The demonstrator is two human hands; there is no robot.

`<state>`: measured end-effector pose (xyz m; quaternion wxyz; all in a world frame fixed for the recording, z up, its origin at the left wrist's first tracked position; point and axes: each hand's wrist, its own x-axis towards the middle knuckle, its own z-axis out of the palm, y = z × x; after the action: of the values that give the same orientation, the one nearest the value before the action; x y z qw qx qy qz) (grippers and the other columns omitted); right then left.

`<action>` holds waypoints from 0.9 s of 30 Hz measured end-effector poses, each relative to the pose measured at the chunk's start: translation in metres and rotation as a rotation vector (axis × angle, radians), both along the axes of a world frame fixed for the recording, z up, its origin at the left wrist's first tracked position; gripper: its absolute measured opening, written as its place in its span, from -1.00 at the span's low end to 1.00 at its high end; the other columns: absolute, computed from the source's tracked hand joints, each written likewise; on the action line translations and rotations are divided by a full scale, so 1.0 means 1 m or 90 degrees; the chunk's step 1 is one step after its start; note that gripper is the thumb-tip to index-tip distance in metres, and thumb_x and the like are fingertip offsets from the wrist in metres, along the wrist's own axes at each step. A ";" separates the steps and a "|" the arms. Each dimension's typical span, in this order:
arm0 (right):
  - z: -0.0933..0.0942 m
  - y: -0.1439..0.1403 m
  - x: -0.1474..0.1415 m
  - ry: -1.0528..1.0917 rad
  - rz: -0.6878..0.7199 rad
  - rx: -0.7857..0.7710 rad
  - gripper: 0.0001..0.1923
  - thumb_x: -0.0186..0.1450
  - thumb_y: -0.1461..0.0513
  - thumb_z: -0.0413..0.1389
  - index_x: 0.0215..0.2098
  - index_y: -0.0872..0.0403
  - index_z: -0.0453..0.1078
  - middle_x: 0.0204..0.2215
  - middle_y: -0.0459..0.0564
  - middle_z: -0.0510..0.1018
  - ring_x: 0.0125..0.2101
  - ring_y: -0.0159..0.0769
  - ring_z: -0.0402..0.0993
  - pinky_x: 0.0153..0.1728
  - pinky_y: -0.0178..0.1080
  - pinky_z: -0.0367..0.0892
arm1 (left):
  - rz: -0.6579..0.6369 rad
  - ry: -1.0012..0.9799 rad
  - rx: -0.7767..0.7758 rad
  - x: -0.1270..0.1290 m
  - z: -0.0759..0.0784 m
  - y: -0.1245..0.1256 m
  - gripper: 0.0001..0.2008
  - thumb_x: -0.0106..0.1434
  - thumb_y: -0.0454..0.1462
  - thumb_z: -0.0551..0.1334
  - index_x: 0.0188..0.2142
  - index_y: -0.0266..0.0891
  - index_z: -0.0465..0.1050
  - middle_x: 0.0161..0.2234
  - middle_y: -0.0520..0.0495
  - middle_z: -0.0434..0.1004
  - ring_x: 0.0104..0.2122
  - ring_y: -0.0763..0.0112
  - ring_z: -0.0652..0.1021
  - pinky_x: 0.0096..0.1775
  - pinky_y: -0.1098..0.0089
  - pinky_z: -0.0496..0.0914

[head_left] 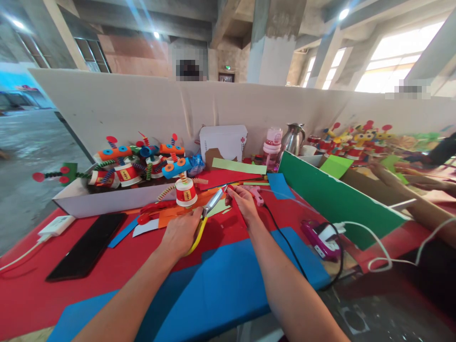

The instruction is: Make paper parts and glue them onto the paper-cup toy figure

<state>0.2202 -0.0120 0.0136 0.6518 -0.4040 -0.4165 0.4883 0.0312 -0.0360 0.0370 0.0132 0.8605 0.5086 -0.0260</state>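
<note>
My left hand point(181, 232) is closed around the yellow handles of a pair of scissors point(213, 201), whose blades point up and to the right. Pinched in my right hand point(244, 203) is a piece of red paper point(238, 212), right at the blade tips. Whether the blades are cutting into it I cannot tell. Just beyond the scissors stands a paper-cup figure point(185, 194) with a blue tube head and folded-paper arms. A pink glue gun point(257, 194) lies beside my right hand. Orange paper point(170, 217) is spread under the scissors' left side.
At the left, a white box point(107, 201) holds several similar cup figures. A black phone point(87, 244) and white charger point(57, 227) lie nearby. On the right are a green box wall point(338, 199), a purple power strip point(320, 241) with cables, and a co-worker's hands point(388, 183).
</note>
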 end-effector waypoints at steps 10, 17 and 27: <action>-0.003 0.000 -0.004 0.042 -0.011 -0.008 -0.68 -0.05 0.04 0.32 -0.54 0.08 0.38 -0.69 -0.19 0.40 -0.66 -0.51 0.26 -0.62 -0.39 0.10 | -0.005 -0.013 -0.006 -0.001 -0.003 0.001 -0.59 0.27 -0.39 -0.04 0.12 -0.27 0.13 -0.22 -0.27 0.53 -0.21 0.03 0.57 -0.27 0.18 0.41; -0.002 0.000 -0.004 0.062 -0.016 -0.010 -0.68 -0.05 0.04 0.32 -0.52 0.09 0.39 -0.69 -0.19 0.40 -0.67 -0.51 0.25 -0.63 -0.40 0.10 | -0.013 -0.026 0.001 -0.002 -0.003 0.001 -0.61 0.26 -0.38 -0.02 0.09 -0.27 0.16 -0.25 -0.26 0.54 -0.21 0.04 0.57 -0.28 0.22 0.41; 0.000 0.001 0.000 0.027 -0.012 0.001 -0.68 -0.05 0.03 0.30 -0.54 0.08 0.39 -0.71 -0.20 0.39 -0.67 -0.49 0.26 -0.60 -0.37 0.13 | -0.018 -0.011 0.006 -0.003 -0.002 0.001 -0.62 0.26 -0.38 -0.04 0.08 -0.26 0.18 -0.26 -0.26 0.54 -0.21 0.05 0.57 -0.30 0.24 0.40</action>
<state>0.2203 -0.0115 0.0141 0.6656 -0.3969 -0.3989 0.4903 0.0284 -0.0347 0.0352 0.0132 0.8680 0.4961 -0.0163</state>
